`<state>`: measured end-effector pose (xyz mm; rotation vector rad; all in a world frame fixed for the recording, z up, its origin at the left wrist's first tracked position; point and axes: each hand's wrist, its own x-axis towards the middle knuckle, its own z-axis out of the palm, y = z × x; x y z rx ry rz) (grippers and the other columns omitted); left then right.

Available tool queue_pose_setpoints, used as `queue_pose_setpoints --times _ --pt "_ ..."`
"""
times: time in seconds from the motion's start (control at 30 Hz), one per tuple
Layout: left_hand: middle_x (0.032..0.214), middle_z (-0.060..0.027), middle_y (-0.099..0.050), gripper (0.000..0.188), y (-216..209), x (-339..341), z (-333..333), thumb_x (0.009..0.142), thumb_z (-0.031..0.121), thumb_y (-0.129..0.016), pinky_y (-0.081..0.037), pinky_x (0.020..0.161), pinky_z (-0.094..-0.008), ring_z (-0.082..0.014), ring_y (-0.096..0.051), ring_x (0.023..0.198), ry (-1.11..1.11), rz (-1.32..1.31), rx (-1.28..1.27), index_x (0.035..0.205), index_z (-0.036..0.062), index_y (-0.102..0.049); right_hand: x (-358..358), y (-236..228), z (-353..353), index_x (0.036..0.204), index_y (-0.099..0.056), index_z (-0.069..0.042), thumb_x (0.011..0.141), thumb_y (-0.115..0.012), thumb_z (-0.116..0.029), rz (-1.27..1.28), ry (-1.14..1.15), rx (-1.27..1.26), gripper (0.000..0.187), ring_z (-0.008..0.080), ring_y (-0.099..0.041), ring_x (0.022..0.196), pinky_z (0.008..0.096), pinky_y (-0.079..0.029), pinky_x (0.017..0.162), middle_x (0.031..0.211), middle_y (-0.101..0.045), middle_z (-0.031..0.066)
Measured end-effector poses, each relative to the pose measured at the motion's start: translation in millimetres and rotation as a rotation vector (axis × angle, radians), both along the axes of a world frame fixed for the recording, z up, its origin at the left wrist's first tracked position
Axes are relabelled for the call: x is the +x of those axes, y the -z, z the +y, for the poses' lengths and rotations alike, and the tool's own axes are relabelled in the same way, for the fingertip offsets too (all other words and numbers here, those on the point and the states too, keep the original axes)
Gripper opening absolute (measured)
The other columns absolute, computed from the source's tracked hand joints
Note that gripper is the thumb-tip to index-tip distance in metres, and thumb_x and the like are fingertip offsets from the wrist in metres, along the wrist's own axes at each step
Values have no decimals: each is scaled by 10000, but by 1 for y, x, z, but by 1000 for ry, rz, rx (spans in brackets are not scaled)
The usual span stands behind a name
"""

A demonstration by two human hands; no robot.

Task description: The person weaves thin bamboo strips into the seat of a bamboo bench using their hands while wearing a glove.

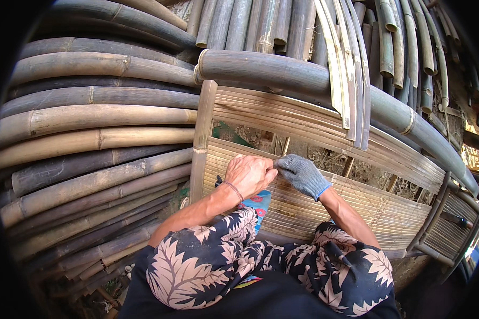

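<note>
My bare left hand (248, 174), with a thin bracelet at the wrist, is closed, its fingers curled toward the right hand. My right hand (303, 175) wears a grey knitted glove with a blue cuff edge, and its fingers are pinched together. The fingertips of both meet over a bamboo slat panel (330, 212); whatever is between them is too small or hidden to make out. Under the left wrist lies a blue cloth or bag with red round marks (262, 202). A small dark object (218, 181) sticks out beside that wrist.
A thick bamboo pole (266, 68) runs along the panel's far side. Split bamboo strips (351, 74) lie across it. Stacked bamboo poles (106, 114) fill the left, with more poles (245, 24) behind. A slatted bamboo frame (452, 223) stands at the right.
</note>
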<state>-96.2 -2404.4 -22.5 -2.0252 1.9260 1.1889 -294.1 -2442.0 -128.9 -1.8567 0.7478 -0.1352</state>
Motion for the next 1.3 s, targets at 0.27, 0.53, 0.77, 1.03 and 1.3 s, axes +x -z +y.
queue_pose_setpoints --times 0.27,0.53,0.77,1.03,1.3 --pt "1295 -178 -556 653 32 -32 37 848 255 -692 -393 1088 -458 -322 -520 1230 351 577 -490 1399 29 -422 -90 -157 -19 906 -719 10 833 -781 -182 -249 -303 843 214 208 -651 760 327 -509 663 857 -692 105" --pt "685 -79 -538 187 -22 -20 24 871 94 -637 -500 807 -409 -225 -550 699 135 1037 -354 718 9 -569 -46 -101 -30 1280 -599 -34 946 -591 -357 -191 190 1 465 282 -579 1185 372 -417 1066 1235 -638 149" --pt "575 -4 -377 322 -16 24 70 885 80 -525 -450 703 -351 -115 -367 544 -913 1140 -144 585 84 -408 40 -19 22 699 -660 -60 939 -536 -448 -170 -142 -288 473 381 -599 680 482 -464 687 666 -621 172" --pt "571 4 -382 335 11 19 59 923 113 -543 -458 626 -334 -114 -395 516 -1115 1201 -25 613 99 -417 8 -39 33 896 -678 -53 906 -603 -370 -15 -63 -231 326 380 -620 863 465 -483 833 909 -663 191" --pt "1052 -131 -671 167 99 57 -1 906 113 -644 -470 905 -394 -305 -608 1010 -202 138 -851 1016 21 -729 -140 -20 -16 1040 -612 -124 777 -635 -154 669 573 -737 266 325 -577 929 462 -460 790 957 -589 112"
